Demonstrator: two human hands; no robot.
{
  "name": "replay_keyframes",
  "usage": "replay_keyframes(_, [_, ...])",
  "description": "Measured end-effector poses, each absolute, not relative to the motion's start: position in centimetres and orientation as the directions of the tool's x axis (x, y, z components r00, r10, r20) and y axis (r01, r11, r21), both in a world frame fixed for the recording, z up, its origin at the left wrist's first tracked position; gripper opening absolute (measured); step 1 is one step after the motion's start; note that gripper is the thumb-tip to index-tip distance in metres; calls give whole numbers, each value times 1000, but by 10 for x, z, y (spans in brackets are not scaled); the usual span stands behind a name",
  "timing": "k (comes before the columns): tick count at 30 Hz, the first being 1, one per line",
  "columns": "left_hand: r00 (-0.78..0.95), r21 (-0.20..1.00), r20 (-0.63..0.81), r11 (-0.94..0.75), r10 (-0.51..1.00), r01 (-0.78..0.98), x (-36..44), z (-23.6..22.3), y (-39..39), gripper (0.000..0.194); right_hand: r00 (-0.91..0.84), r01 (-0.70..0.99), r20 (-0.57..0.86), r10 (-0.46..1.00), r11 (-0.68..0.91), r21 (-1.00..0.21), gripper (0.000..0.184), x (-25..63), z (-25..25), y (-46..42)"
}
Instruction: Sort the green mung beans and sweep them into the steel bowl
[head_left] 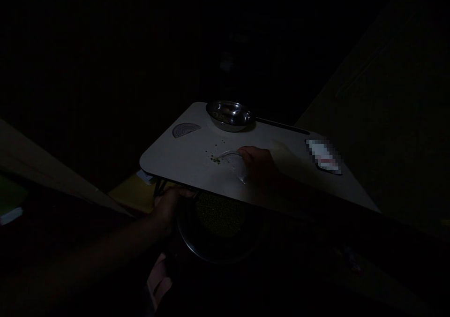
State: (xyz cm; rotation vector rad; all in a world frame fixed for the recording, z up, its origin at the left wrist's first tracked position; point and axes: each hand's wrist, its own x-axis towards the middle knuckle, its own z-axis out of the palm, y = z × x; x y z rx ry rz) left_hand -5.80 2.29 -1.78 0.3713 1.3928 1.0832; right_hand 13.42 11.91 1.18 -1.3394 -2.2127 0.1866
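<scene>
My right hand (258, 160) is closed on a clear half-round protractor (235, 163), held low over the white tabletop (168, 155). At the protractor's left edge lies a small scatter of greenish grains (215, 159), with a few strays just behind. Below the table's front edge, my left hand (168, 205) grips the rim of a large metal bowl (197, 251) at its left side. Many small green grains, like mung beans (221, 216), fill the middle of this bowl. Darkness hides part of the left fingers and the bowl's right side.
A shiny steel bowl (230, 115) with some grains inside stands at the table's back. A dark, patterned half-round piece (185, 129) lies to its left. A blurred-out flat object (323, 156) rests on the right. Something yellow (131, 192) shows below the table's left corner.
</scene>
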Motion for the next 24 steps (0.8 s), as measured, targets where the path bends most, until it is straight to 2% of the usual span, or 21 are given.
replay_keyframes(3, [-176, 773, -596, 501, 784, -389, -57, -16, 23, 16, -392, 759, 356, 848, 517, -396, 29, 128, 10, 118])
replay_keyframes(9, [-155, 759, -610, 516, 778, -398, -55, -12, 24, 16, -299, 834, 310, 902, 405, -374, 30, 131, 3, 128])
replay_keyframes(16, [-180, 759, -624, 534, 761, -373, -55, -12, 22, 17, -242, 867, 325, 914, 354, -351, 31, 153, 3, 135])
replay_keyframes(24, [-92, 754, -616, 551, 782, -359, -56, -16, 24, 16, -311, 830, 296, 903, 410, -379, 31, 137, 6, 125])
